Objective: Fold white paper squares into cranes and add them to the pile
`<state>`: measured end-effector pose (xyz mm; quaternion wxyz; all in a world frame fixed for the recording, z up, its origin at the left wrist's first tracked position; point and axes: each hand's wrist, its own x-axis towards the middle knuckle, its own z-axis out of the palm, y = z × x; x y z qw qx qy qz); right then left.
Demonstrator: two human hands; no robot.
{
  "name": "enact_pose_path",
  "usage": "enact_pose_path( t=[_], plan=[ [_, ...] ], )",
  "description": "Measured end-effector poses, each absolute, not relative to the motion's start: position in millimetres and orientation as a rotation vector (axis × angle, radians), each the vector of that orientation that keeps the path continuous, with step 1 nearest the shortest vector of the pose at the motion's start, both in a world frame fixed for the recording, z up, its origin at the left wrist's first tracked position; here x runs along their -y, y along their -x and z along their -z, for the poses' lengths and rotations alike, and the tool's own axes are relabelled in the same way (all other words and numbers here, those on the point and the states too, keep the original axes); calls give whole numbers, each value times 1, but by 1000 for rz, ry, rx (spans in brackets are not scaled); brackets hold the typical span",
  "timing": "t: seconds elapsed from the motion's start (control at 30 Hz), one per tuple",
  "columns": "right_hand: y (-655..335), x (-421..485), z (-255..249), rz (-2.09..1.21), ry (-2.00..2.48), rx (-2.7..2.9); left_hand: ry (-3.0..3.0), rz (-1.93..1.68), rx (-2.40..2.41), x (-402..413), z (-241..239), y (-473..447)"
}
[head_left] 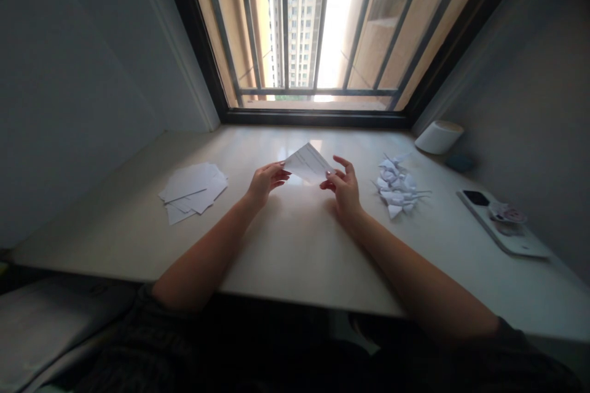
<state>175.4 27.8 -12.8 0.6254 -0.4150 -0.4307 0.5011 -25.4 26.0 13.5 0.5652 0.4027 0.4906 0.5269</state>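
Between my hands, a white sheet of paper with faint printed lines is held up above the pale sill, turned corner-up. My left hand pinches its left corner between thumb and fingers. At the right corner, the thumb and a finger of my right hand grip the paper, while its index finger is raised off it. Left of my hands lies a loose pile of flat white paper sheets. On the right sits a heap of folded white paper pieces with pointed ends.
A phone with a round grip on its back lies at the right. Behind it stands a white cylindrical object beside a dark blurred item. A barred window closes off the far side, and the sill's front edge runs below my forearms.
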Motion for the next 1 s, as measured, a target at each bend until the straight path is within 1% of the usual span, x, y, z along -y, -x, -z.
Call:
enact_pose_path(
  t=[0.2,0.33,0.5,0.77,0.9,1.0],
  plan=[
    [-174,-22,10,-1259,869,1181,-667,-1284,-1088,-28,-17,25],
    [-171,-17,7,-1246,877,1255,-527,-1342,-1044,-28,-19,26],
    [-170,-14,2,-1225,889,1325,-493,-1363,-1039,-27,-21,26],
    [-170,-18,8,-1101,1000,1196,-586,-1321,-1128,-26,-18,24],
    [-171,-22,10,-1077,1060,1136,-911,-1343,-1237,-22,-20,21],
    [-172,-22,11,-1100,1063,1081,-1072,-1364,-1197,-19,-22,19]
  ],
)
